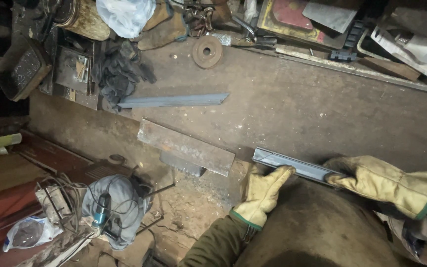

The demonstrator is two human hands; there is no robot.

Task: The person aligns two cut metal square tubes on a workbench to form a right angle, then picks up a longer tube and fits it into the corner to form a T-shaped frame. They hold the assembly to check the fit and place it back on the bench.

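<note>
Left hand, gloved, fingers closed on near edge of steel angle bar; right hand clamped on its far end, so bar stays flat at worktop edge. Beyond: rusty plate, 2nd angle bar, grinding disc.

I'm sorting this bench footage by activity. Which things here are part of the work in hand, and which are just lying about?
In hand:
- steel angle bar, at the bench edge
- left hand and right hand, gloved, on it

Lying about:
- second angle bar
- rusty flat plate
- grinding disc
- dark rags
- angle grinder on the floor
</note>
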